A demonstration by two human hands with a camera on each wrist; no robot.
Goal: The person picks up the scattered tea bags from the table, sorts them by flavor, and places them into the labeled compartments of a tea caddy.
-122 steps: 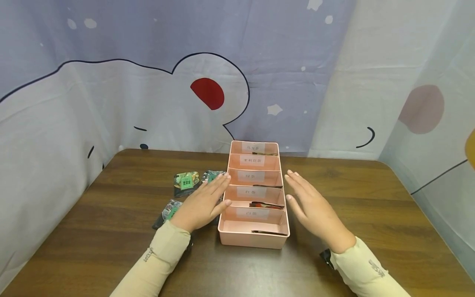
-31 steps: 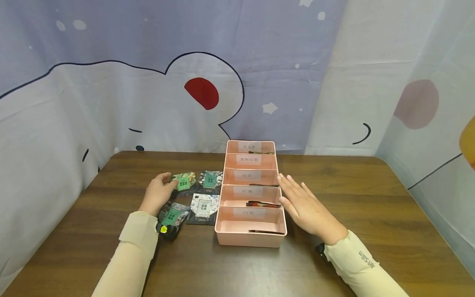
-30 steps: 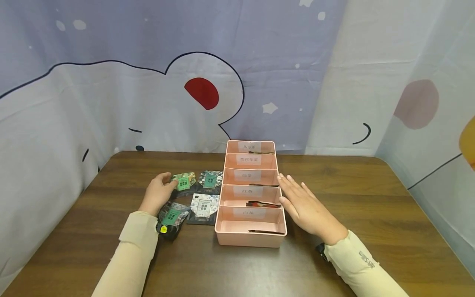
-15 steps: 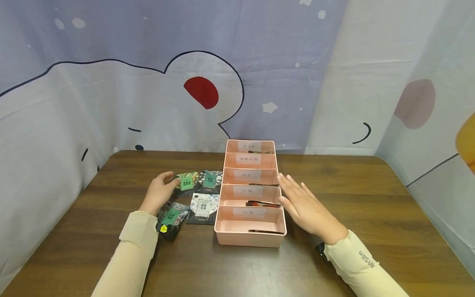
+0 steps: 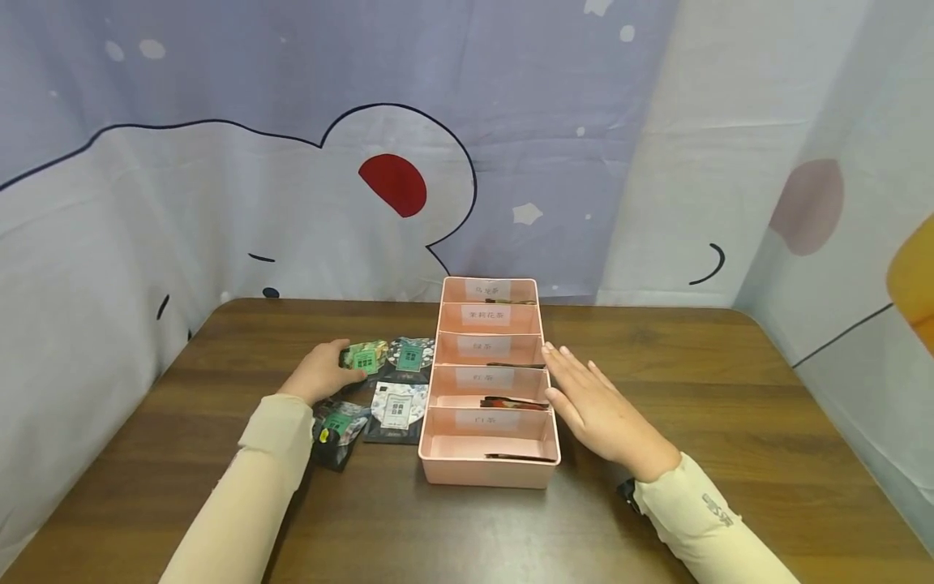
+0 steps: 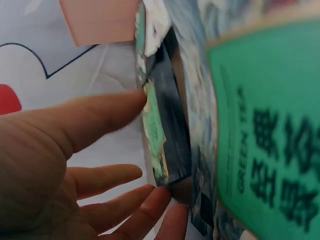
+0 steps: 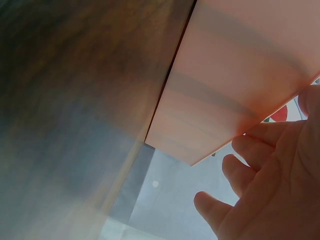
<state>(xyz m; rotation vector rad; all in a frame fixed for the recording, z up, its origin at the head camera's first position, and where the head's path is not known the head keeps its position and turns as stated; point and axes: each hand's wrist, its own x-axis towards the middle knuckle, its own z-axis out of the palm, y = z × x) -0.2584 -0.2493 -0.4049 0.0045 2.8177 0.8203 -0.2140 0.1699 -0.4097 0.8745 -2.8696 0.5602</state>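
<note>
My left hand (image 5: 317,375) is at the left edge of a tea sachet (image 5: 365,360) with a yellow-green label. In the left wrist view its thumb and fingers reach toward that sachet, apart from one another; contact is hard to judge. Nearer me lies a green-tea sachet (image 5: 340,422), partly hidden by something dark at the wrist. A white-labelled sachet (image 5: 396,412) and a teal-labelled one (image 5: 410,357) lie to the right. My right hand (image 5: 606,418) rests its extended fingertips against the right rim of a pink divided box (image 5: 485,472), as the right wrist view also shows.
Paper labels mark the box's several compartments, and dark or coloured sachets (image 5: 514,403) stand in most of them. Everything rests on a brown wooden table (image 5: 693,381). A patterned curtain (image 5: 554,146) hangs behind the table's far edge.
My left hand has left the box's side for the sachets. During the last second the yellow-green sachet shifted slightly right, and the thumb moved nearer me. The right hand stays by the box.
</note>
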